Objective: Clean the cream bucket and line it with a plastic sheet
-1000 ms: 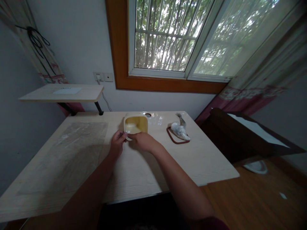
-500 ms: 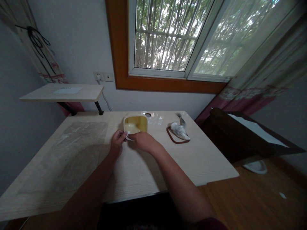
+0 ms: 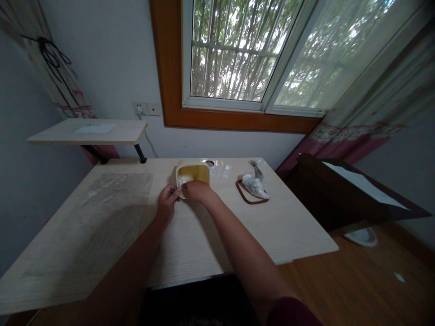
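A yellow square container (image 3: 197, 172) with a pale rim stands near the back middle of the desk, its opening up. My left hand (image 3: 167, 201) is closed at the near left corner, thumb and fingers pinching the rim. My right hand (image 3: 197, 190) reaches over the near rim, its curled fingers dipping inside by the left wall. A small white piece, like crumpled tissue or cloth, shows at those fingertips, mostly hidden by the hand. The near side of the container is covered by my right hand and wrist.
A brown ring-shaped frame (image 3: 249, 199) lies to the right, with a white plastic-wrapped bundle (image 3: 254, 184) on it. A raised shelf (image 3: 125, 133) with a paper stands back left. A clear sheet (image 3: 112, 194) covers the desk's left part. A dark piece of furniture (image 3: 326, 194) stands at right.
My right hand has moved slightly left and up from the near corner, over the rim and into the container, taking the white piece along. My left hand stays at the corner.
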Available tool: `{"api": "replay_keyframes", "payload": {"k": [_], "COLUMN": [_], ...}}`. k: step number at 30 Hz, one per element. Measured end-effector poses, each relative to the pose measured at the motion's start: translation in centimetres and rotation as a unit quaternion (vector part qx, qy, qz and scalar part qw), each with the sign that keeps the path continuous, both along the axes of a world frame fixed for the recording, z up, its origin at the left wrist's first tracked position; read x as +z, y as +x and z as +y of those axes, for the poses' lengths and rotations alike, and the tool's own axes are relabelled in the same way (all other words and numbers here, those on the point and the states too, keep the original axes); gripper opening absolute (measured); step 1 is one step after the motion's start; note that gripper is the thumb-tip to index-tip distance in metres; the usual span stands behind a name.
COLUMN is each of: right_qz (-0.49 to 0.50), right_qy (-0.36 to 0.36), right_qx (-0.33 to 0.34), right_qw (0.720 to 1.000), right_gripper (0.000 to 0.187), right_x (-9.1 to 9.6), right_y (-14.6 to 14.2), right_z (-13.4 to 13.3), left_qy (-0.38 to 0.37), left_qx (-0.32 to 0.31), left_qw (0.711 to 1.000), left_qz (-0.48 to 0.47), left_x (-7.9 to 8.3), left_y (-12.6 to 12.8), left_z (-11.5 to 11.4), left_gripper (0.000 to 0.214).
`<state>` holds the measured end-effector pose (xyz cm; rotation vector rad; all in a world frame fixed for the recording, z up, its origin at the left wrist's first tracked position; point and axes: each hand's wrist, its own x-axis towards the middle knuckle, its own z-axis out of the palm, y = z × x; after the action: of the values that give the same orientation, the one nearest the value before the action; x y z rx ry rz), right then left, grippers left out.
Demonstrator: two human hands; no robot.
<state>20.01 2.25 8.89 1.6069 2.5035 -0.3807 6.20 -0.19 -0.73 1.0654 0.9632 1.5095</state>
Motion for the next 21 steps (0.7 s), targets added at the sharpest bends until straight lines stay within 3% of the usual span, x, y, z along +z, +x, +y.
{"api": "replay_keyframes", "payload": {"k": [10,21], "right_qz": [-0.016,-0.019], "right_qy": [-0.012,0.004], "right_qx": [-0.064,-0.061], "right_qw": [0.998,0.998], "right_gripper": [0.041,0.041], "right_x": [-1.5,-2.3], "right_y": [-0.9,-1.1], "right_z": [2.3,3.2], "left_qy": [0.014,0.026], "left_qx": [-0.011,0.015], "left_qw": [0.999,0.999], "left_qz": [0.027,0.03], "left_x": [0.1,0.0], "left_y": [0.0,0.3], "left_z": [-0.3,-0.4], "left_gripper": [0.027,0.024]}}
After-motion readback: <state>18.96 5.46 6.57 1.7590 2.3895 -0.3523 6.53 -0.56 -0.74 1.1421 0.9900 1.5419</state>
